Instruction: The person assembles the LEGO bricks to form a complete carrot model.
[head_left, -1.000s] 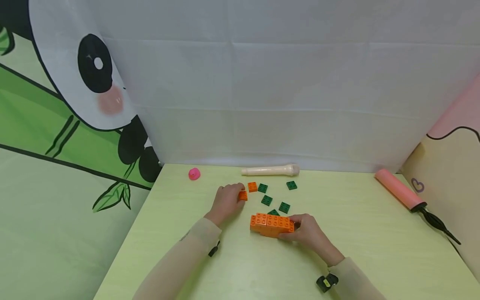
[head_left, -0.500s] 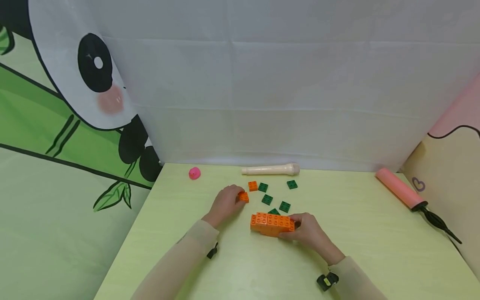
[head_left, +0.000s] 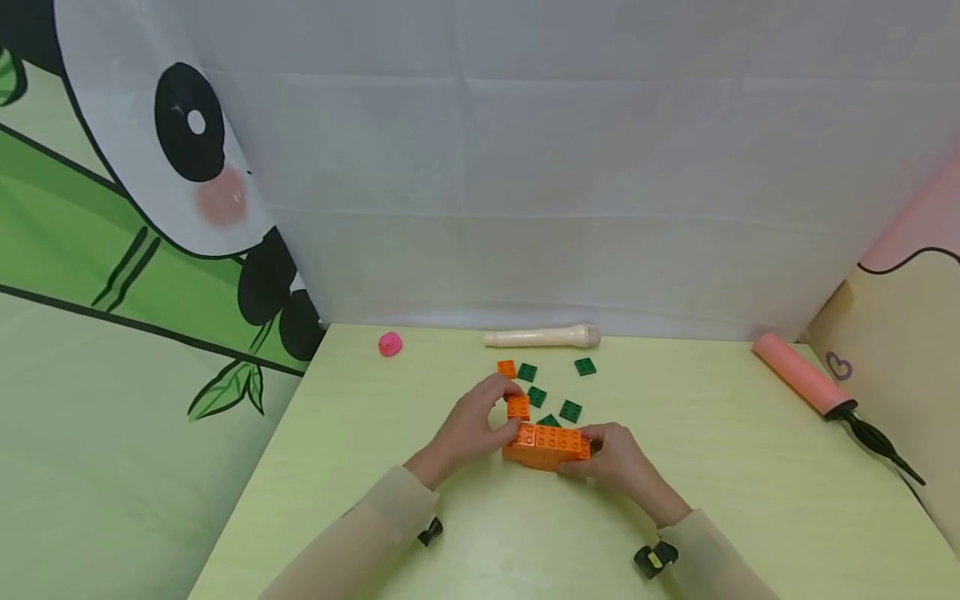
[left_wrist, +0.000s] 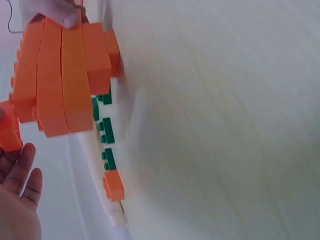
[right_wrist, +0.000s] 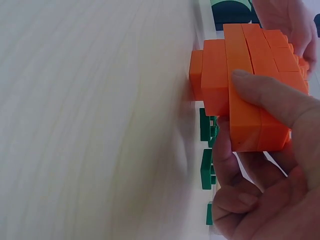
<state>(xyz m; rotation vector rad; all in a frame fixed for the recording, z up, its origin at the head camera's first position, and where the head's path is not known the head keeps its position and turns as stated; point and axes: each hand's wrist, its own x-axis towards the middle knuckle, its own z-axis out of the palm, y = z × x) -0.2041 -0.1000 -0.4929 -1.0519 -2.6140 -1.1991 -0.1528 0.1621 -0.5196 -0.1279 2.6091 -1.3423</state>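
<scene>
In the head view my right hand grips the right end of a stack of joined orange building bricks. Seen from the right wrist, the thumb presses one side of the stack and fingers curl beneath; the stack narrows in steps toward the table. My left hand pinches a small orange brick just above and behind the stack's left end. From the left wrist, that brick is beside the stack's studded top; whether they touch is unclear.
Several green bricks and one loose orange brick lie behind the stack. Farther back are a cream microphone-shaped stick and a pink ball-like piece. A pink cylinder with a black handle lies at the right.
My left hand has moved right and toward me with the small orange brick, from the table to the stack's left end. The right hand has stayed in place with the stack.
</scene>
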